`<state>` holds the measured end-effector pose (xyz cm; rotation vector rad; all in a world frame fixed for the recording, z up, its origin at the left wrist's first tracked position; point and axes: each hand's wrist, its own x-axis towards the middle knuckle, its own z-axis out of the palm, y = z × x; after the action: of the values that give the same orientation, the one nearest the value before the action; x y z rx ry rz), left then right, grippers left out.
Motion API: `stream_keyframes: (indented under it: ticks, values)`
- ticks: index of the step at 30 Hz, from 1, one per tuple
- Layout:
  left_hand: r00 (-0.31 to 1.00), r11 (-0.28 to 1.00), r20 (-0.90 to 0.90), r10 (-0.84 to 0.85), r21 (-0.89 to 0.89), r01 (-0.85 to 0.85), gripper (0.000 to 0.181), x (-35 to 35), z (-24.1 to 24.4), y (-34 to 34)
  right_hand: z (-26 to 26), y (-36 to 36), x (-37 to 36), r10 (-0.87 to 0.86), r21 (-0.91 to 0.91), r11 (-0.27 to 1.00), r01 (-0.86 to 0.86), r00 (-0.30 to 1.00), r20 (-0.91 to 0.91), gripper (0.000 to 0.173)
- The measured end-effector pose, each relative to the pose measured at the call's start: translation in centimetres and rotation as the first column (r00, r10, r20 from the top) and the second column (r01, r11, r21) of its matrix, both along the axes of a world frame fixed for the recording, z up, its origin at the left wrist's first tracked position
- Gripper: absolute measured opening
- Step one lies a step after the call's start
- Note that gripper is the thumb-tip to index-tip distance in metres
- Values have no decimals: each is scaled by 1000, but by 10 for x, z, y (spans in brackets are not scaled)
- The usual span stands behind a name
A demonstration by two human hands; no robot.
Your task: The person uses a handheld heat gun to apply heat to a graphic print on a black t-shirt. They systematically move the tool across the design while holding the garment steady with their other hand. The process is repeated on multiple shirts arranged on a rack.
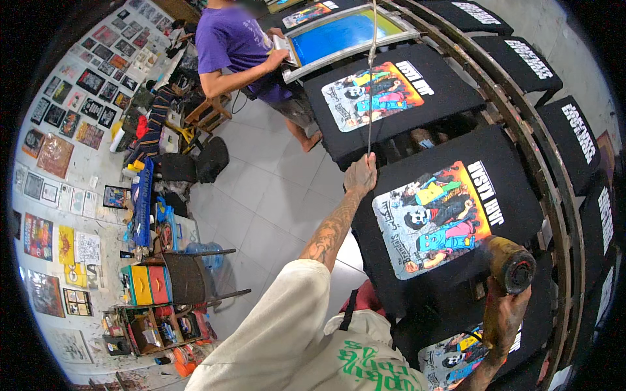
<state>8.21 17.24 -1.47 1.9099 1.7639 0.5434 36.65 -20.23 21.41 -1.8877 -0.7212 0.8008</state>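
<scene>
My left hand is closed around a thin cord that runs up past the top of the view. In my right hand is a dark, stained heat gun, held by its handle with its rounded rear end towards me. Its barrel is over the near edge of a black T-shirt stretched on a printing board. That shirt bears a colourful print of masked figures and white lettering. Nearer me, another printed black shirt is partly hidden by my right arm.
A co-worker in a purple shirt holds a squeegee at a framed screen with blue ink. Wooden rails separate two rows of shirt boards. Chairs, drawers and shelves stand left, beside the tiled floor.
</scene>
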Motion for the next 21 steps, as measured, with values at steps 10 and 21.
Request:
stream_keyframes:
  ticks: [10,21]
  values:
    - [1000,1000,-29,-3,3,3,54,2,12,-6,-12,9,-3,109,-24,994,-108,993,52,57]
    - [999,999,-32,-4,-48,2,55,-6,14,-5,-2,19,-23,102,62,994,-94,987,-124,63]
